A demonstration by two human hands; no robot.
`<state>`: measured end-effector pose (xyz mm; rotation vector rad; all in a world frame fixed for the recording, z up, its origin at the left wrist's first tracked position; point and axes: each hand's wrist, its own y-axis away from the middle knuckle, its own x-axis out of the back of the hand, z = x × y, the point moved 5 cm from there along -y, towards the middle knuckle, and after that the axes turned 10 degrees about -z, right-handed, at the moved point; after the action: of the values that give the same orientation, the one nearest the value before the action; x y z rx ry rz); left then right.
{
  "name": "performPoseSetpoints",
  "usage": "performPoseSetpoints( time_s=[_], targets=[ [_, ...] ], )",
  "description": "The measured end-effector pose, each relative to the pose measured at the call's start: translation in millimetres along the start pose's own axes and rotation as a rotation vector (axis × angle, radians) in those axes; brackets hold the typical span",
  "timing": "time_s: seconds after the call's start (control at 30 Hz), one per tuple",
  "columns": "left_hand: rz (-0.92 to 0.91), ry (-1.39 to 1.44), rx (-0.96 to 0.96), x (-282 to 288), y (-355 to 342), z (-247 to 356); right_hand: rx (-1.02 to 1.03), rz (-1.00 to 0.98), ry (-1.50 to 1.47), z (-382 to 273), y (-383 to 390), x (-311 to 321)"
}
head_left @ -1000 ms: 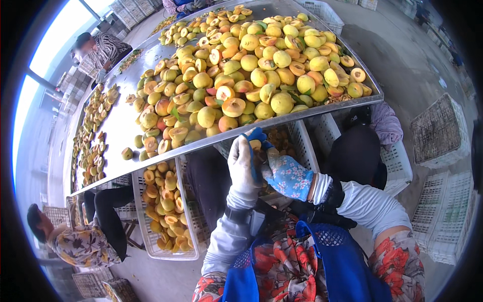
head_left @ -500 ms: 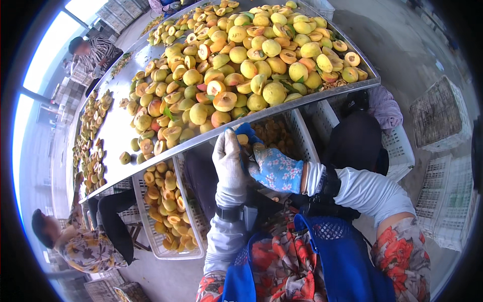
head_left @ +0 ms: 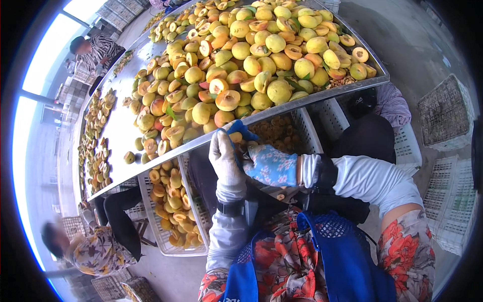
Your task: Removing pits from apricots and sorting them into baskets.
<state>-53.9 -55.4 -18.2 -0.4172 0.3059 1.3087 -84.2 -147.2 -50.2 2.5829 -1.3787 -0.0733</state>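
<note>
My left hand, in a whitish glove, is raised just below the front edge of the metal table, its fingers pinched together. What they hold, if anything, is hidden. My right hand, in a blue flowered glove with darker blue fingers, is bent toward the left fingertips. Those blue fingers curl around a yellow peach half, which shows only in part between the hands. Beyond the edge, whole and halved yellow peaches are heaped on the metal table.
Below the table edge, one white crate holds peach halves and another crate holds brownish pieces. Two people sit at left, one in a flowered top, one in stripes. Stacked crates stand on the right.
Both hands stay together below the table edge. The dark blue fingers have shifted slightly at the left fingertips. The whole view has moved a little, and the seated person at lower left leans further in.
</note>
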Motion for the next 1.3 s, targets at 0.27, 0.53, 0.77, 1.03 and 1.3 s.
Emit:
performPoseSetpoints(
  time_s=[0.27,0.53,0.77,1.03,1.3],
  targets=[
    [-0.084,0.028,0.111,11,-13,-22,0.154,0.055,0.003,-1,-9,8],
    [-0.182,-0.058,0.057,4,-25,-29,-0.173,-0.394,-1.140,-4,9,2],
    [-0.275,0.097,0.075,-3,-28,-33,-0.200,-0.529,-1.338,-4,12,9],
    [0.060,0.428,0.097,17,-34,-28,-0.014,-0.628,-1.115,-8,20,32],
    [-0.024,0.236,0.085,70,-11,20,0.003,-0.425,1.042,80,-1,53]
  ],
)
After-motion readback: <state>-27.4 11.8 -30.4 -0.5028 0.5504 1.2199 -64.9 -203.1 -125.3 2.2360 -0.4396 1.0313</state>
